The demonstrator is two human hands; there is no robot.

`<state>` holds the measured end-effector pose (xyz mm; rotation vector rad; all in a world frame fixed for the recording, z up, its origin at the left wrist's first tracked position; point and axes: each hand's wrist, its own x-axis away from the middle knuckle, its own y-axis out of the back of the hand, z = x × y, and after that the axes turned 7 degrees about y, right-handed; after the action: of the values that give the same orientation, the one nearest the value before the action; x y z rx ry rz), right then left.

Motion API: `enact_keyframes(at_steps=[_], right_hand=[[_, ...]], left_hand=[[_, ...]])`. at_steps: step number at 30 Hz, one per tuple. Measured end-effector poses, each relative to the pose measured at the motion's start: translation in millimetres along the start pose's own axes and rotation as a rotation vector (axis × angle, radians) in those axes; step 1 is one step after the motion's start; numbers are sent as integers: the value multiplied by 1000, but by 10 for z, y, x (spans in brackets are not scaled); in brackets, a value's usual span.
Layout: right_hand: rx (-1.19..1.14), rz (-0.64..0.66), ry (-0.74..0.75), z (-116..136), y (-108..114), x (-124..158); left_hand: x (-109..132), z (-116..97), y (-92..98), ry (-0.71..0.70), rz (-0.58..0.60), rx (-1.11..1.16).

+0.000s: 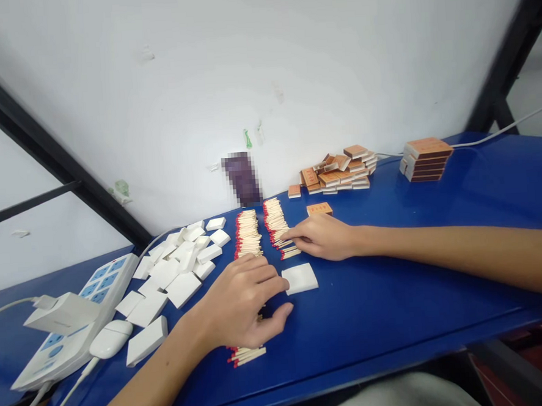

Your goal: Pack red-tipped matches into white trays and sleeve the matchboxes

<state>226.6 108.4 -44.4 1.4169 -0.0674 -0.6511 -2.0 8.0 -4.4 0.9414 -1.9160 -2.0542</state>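
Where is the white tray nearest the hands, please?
In the head view, the tray lies centrally, just right of the left hand, below the right hand.

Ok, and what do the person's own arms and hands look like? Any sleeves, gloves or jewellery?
The left hand and right hand are both bare: no gloves, and no rings that I can see. No watch, bracelet or cable shows at either wrist, and no sleeve covers the visible forearms. The left forearm has one small dark spot.
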Motion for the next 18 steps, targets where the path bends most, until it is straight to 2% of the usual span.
enact_keyframes(at_steps=[18], right_hand=[[-24,-11,-21,24,12,-3]], left_hand=[[12,2,9,-2,-6,12]])
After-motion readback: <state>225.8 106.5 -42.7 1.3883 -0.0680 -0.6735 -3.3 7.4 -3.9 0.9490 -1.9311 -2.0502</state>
